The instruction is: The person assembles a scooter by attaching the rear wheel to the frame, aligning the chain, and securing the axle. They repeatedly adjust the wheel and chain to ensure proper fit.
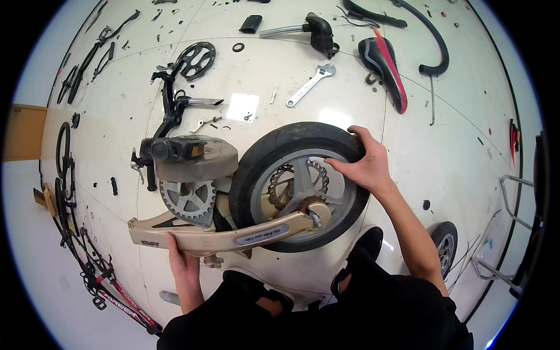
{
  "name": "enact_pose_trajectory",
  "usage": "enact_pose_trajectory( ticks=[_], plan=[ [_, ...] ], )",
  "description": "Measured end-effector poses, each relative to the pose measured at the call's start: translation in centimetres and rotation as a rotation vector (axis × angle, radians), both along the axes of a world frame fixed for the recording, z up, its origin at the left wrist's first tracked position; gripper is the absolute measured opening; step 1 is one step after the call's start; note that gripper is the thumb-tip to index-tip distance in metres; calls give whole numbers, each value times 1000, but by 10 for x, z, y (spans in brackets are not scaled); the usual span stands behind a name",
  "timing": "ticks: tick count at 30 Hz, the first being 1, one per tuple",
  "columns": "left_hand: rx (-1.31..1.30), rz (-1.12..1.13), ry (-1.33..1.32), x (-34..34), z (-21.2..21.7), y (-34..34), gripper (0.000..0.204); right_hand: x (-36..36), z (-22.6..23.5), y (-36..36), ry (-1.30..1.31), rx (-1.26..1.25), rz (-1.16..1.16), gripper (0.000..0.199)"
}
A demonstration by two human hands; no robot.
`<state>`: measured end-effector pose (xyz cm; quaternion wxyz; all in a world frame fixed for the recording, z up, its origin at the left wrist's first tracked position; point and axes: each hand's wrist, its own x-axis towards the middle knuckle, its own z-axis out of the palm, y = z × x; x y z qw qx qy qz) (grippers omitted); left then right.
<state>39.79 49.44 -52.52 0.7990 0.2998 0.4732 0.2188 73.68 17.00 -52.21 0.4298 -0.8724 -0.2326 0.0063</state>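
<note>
My left hand [184, 271] grips the gold-coloured rear frame arm [204, 238] from below, near its left end. A small wheel [248, 169] with a black tyre and grey spokes sits in the arm's right end, where an axle bolt [315, 218] sticks out. My right hand [366, 163] clasps the wheel's upper right side, fingers over the tyre and thumb inside the rim. A disc brake rotor [284, 181] shows behind the spokes. Beside the wheel are a toothed chainring [188, 198], a dusty round cover [197, 169] and a black pedal [177, 150]. Their joints are partly hidden.
On the tiled floor ahead lie an adjustable wrench [311, 86], a black-and-red saddle [383, 67], a seat post [286, 30] and a crank with chainring [196, 61]. Another small wheel [445, 248] is at right. Bicycle frames [125, 297] line the left. My feet are close below.
</note>
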Motion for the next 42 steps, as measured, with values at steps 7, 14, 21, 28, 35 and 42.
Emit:
enact_pose_trajectory(
  ticks=[7,14,21,28,35,42],
  plan=[
    [42,100,163,18,3,-8,65,8,2,0,-54,-7,60,65],
    [140,-6,221,57,20,1,63,6,-31,-21,89,-27,-22,64],
    [178,-30,123,84,19,31,45,-30,-51,-36,223,-62,-142,64],
    [192,-139,74,121,23,47,51,-60,-64,-53,413,-210,-193,65],
    [173,-52,99,144,26,45,57,-54,-42,-53,439,-641,44,71],
    [200,88,105,103,17,35,54,34,-20,-38,574,-306,264,61]
  ],
)
